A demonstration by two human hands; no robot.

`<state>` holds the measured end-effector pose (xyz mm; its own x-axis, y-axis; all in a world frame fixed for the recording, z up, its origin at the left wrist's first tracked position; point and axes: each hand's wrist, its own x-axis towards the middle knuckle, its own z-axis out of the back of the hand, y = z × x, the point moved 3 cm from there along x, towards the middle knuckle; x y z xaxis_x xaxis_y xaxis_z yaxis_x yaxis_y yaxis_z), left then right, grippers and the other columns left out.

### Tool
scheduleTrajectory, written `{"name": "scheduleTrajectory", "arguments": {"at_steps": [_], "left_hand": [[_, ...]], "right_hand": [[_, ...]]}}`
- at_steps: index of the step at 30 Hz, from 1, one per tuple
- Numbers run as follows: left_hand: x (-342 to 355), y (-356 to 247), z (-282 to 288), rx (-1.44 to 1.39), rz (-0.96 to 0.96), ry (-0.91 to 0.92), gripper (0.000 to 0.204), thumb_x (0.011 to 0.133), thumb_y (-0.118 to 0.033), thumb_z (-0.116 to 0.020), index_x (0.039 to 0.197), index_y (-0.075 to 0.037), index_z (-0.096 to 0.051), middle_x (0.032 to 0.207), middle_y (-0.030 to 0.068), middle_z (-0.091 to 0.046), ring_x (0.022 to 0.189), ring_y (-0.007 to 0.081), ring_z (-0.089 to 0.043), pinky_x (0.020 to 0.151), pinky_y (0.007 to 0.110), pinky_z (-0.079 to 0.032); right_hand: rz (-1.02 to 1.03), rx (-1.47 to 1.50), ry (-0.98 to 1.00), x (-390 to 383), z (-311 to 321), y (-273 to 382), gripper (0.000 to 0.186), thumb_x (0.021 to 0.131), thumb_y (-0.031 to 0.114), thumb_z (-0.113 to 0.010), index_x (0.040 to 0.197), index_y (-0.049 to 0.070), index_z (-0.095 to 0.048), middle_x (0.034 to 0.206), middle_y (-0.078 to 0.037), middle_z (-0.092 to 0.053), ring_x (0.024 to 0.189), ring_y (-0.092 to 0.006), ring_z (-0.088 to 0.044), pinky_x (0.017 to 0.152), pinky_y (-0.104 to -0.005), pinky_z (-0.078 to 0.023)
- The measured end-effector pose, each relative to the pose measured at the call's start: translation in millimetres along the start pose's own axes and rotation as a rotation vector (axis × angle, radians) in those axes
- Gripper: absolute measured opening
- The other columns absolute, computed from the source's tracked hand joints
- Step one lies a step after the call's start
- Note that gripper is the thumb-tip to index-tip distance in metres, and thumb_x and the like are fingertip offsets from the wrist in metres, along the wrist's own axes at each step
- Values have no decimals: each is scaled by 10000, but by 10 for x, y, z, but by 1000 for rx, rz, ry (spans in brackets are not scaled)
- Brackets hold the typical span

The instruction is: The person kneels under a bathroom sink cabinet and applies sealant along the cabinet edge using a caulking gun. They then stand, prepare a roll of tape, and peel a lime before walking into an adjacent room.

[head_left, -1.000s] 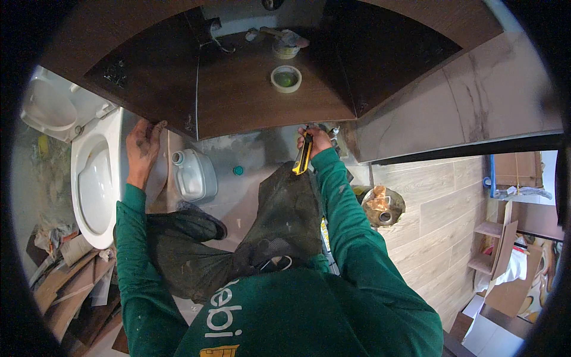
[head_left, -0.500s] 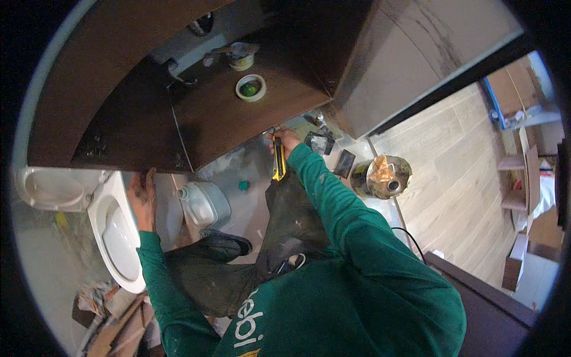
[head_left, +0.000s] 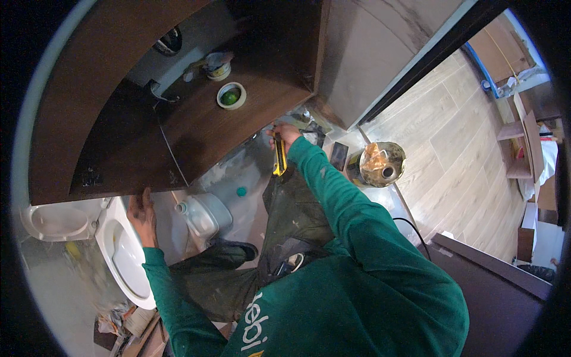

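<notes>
My right hand point(head_left: 288, 134) is closed round a yellow and black utility knife point(head_left: 279, 157), close to the near edge of a dark brown wooden countertop point(head_left: 262, 98). The knife's yellow end points back toward me; whether a blade is out is hidden. At the left, my left hand point(head_left: 141, 222) reaches up with its fingers stretched, their tips touching the countertop's lower edge. On top of the countertop sit a small white bowl with something green in it point(head_left: 231, 96) and a white tub point(head_left: 220, 68) with a rag or brush on it.
Beside my left hand stand a white toilet point(head_left: 134, 279) and a translucent plastic jug point(head_left: 205, 215). A teal cap point(head_left: 241, 191) lies on the floor. To the right are a metal can point(head_left: 377, 165), a dark tile piece point(head_left: 339, 156) and a black cable point(head_left: 416, 232). Wood scraps point(head_left: 140, 330) lie lower left.
The view has turned and shifted a little, so the countertop and bowl sit further left. My right hand still grips the knife, and my left hand stays at the countertop's edge.
</notes>
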<state>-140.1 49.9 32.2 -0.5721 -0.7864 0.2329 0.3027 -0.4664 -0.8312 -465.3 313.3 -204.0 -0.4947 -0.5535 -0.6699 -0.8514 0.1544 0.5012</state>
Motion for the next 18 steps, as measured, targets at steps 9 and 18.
{"name": "scheduleTrajectory", "arguments": {"at_steps": [9, 18], "left_hand": [[-28, -152, -15, 128, 16, -2, 237, 928, -121, -604, 1121, 11, -641, 900, 40, -654, 685, 104, -500, 621, 244, -419], [-15, -102, 2, 153, -21, -32, 244, 923, -143, -618, 1117, 5, -633, 796, 28, -618, 641, 98, -477, 598, 253, -410]], "right_hand": [[-79, 3, 115, 64, -247, -277, 309, 937, 86, -403, 1245, 102, -410, 995, -132, -647, 583, -232, -550, 453, -404, -490], [-67, 35, 97, -46, 18, -49, 309, 938, 76, -396, 1243, 126, -413, 978, -118, -621, 615, -227, -556, 508, -390, -491]]}}
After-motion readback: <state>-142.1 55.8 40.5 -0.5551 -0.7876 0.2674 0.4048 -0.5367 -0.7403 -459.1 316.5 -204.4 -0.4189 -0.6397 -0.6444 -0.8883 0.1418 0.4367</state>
